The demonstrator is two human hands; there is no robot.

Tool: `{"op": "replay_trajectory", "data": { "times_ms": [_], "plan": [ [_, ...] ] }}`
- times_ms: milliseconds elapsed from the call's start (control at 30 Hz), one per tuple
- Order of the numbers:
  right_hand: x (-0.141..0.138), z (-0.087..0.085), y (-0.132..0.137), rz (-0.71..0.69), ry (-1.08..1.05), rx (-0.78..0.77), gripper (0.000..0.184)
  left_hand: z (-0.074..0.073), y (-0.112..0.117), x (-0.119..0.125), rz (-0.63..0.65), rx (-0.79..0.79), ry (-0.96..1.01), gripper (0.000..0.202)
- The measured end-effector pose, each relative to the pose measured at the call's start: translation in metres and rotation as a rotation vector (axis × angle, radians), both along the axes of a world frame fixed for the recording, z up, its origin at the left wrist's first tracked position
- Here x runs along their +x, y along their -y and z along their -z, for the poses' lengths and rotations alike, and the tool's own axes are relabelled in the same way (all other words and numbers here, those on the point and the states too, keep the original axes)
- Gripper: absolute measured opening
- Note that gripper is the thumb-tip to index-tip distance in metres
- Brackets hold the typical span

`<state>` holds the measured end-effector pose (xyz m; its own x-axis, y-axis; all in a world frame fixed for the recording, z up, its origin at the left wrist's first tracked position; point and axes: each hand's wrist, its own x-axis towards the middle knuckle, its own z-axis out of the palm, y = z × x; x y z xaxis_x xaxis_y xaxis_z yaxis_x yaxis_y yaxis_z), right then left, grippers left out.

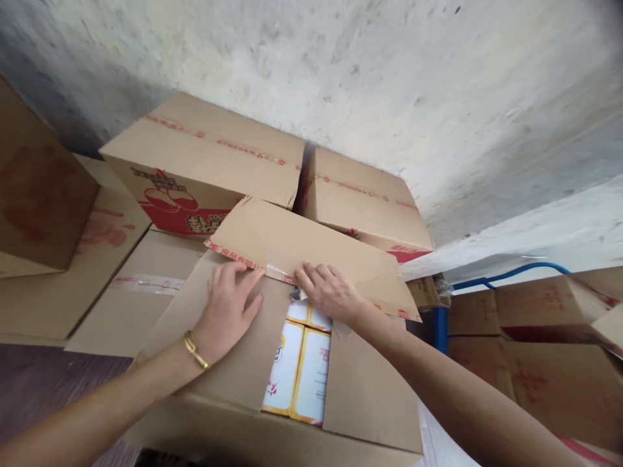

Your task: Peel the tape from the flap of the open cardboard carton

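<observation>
An open cardboard box (370,383) stands in front of me, its two side flaps folded inward with a gap between them. White and yellow packs (298,373) show in that gap. The far flap (311,237) slants up toward the back, with torn red-printed tape along its edge. My left hand (231,308) rests over the left side flap, its fingertips at the far flap's edge and its thumb apart. A gold bracelet (196,350) circles that wrist. My right hand (328,292) has its fingers curled over the far flap's edge, near a loose scrap of tape (298,295).
Two taped boxes, one on the left (209,146) and one on the right (365,194), stand behind against a stained wall (341,78). More cartons (39,194) fill the left side. Stacked cartons (555,370) sit by a blue metal frame (440,327) at right.
</observation>
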<state>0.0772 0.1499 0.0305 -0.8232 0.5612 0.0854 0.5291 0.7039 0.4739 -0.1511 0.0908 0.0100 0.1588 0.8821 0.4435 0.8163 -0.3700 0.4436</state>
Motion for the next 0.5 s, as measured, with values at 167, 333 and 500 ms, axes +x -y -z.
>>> {"op": "replay_trajectory", "data": {
  "times_ms": [167, 333, 500],
  "plan": [
    [-0.013, -0.001, 0.001, 0.353, -0.093, -0.243, 0.051, 0.002, 0.002, -0.010, 0.045, -0.017, -0.144, 0.027],
    [-0.005, 0.003, -0.002, 0.237, -0.051, -0.169, 0.043, 0.013, 0.022, -0.014, 0.202, 0.073, -0.275, 0.043],
    [-0.005, -0.011, -0.012, 0.139, 0.107, -0.228, 0.043, 0.009, 0.026, -0.012, 0.247, 0.006, -0.376, 0.045]
  ]
}}
